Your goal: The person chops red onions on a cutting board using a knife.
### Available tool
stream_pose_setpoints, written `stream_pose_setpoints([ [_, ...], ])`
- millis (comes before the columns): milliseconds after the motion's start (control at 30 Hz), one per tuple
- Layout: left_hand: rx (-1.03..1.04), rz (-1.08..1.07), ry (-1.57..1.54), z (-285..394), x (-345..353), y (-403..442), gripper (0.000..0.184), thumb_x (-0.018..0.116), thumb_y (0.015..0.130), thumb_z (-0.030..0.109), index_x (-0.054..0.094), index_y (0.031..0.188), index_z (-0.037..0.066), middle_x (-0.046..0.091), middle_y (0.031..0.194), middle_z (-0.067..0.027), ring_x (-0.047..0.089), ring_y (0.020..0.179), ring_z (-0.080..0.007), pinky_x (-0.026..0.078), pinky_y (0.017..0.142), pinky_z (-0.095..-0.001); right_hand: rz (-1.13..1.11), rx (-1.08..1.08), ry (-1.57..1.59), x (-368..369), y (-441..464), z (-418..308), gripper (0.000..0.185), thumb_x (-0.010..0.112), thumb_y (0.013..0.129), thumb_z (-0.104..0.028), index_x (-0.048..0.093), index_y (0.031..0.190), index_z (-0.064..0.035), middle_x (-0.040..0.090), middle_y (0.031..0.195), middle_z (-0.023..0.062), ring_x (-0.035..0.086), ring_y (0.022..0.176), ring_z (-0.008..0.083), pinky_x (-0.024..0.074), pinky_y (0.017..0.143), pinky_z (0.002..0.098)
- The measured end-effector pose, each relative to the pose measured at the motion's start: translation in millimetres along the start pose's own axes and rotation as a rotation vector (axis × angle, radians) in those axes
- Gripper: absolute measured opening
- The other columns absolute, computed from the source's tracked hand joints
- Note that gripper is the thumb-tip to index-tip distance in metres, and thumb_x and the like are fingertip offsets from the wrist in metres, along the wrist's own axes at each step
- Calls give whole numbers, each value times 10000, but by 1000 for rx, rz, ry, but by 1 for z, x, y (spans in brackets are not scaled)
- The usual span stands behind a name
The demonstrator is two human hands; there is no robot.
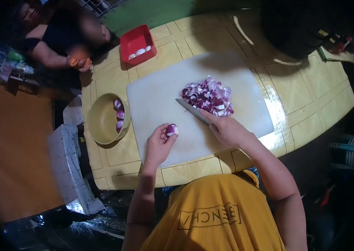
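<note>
Between the fingers of my left hand (160,143) is a peeled red onion (171,130), held over the near left part of the white cutting board (152,96). My right hand (226,129) grips a knife (192,111), its handle hidden in my fist. The blade points to the far left and lies close by the near edge of a heap of chopped red onion (208,95). To the left of the board, a yellowish bowl (99,121) holds several more red onions (119,115) along its right side.
A red container (136,39) with several white pieces stands at the table's far side. A large dark object (290,29) is at the far right. Across the table's left corner, another person's hands hold something orange (80,62). The yellow tabletop (310,121) curves around the board.
</note>
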State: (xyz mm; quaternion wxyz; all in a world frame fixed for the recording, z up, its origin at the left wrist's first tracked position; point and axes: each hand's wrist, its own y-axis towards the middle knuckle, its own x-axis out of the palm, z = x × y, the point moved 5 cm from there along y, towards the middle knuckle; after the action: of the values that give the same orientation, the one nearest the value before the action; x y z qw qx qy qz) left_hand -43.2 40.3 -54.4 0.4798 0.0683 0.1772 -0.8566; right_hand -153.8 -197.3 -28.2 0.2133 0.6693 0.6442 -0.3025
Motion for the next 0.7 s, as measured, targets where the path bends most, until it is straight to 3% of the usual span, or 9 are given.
stream_pose_setpoints([
  [133, 4, -78, -65, -2, 4, -5, 389, 740, 918, 73, 628, 1275, -32, 722, 1063, -88, 675, 860, -121, 556, 787, -262, -51, 31, -63, -1, -10, -7, 603, 554, 985, -119, 408, 1565, -201, 694, 835, 254, 689, 753, 440, 552, 732, 510],
  [200, 310, -97, 477, 23, 12, -9, 391, 709, 924, 100, 622, 1294, 7, 718, 1088, -130, 708, 922, -253, 568, 853, -358, -64, -6, -140, -2, -14, -15, 612, 550, 983, -118, 395, 1570, -196, 692, 834, 258, 689, 763, 440, 551, 741, 516],
  [233, 327, -50, 477, 29, 12, -9, 391, 709, 924, 100, 622, 1294, 7, 718, 1088, -130, 708, 922, -253, 568, 853, -358, -124, 17, -93, 2, -19, -15, 634, 545, 960, -110, 396, 1569, -203, 698, 895, 265, 694, 826, 434, 548, 758, 521],
  [300, 356, -49, 556, 40, 17, -11, 383, 702, 919, 154, 629, 1277, 41, 702, 1135, -171, 691, 1000, -363, 549, 913, -439, -191, -17, -74, -1, -11, -23, 656, 541, 937, -102, 398, 1568, -209, 703, 957, 273, 699, 889, 427, 544, 775, 526],
  [367, 295, -51, 607, 48, 16, -10, 409, 719, 909, 179, 620, 1281, 43, 702, 1132, -181, 692, 1002, -362, 546, 918, -440, -247, 92, -129, -9, -13, -29, 669, 546, 934, -102, 390, 1572, -224, 704, 951, 272, 700, 894, 427, 542, 785, 525],
  [400, 226, -114, 653, 46, 18, -10, 437, 736, 899, 205, 611, 1286, 44, 703, 1128, -191, 694, 1004, -362, 543, 924, -441, -229, 69, -158, -11, -13, -29, 668, 541, 938, -96, 388, 1574, -231, 705, 956, 276, 698, 899, 429, 539, 798, 523],
  [533, 209, -33, 557, 31, 14, -5, 483, 748, 893, 233, 581, 1311, 56, 709, 1083, -189, 698, 970, -355, 547, 887, -461, -245, 65, -216, -14, -17, -14, 674, 533, 937, -78, 385, 1577, -230, 702, 944, 260, 695, 890, 430, 542, 795, 510],
  [633, 164, -125, 507, 31, 12, 0, 539, 741, 908, 236, 522, 1371, 66, 706, 1017, -185, 698, 935, -360, 550, 851, -480, -159, -3, -151, -16, -35, -17, 632, 542, 960, -103, 414, 1569, -218, 717, 1037, 244, 701, 900, 430, 554, 793, 517],
  [700, 85, -171, 491, 32, 9, 4, 564, 733, 922, 237, 486, 1402, 73, 702, 993, -187, 697, 931, -373, 550, 823, -491, -248, -14, -181, -11, -47, -28, 708, 540, 933, -74, 354, 1596, -240, 688, 905, 217, 694, 859, 420, 545, 778, 504],
])
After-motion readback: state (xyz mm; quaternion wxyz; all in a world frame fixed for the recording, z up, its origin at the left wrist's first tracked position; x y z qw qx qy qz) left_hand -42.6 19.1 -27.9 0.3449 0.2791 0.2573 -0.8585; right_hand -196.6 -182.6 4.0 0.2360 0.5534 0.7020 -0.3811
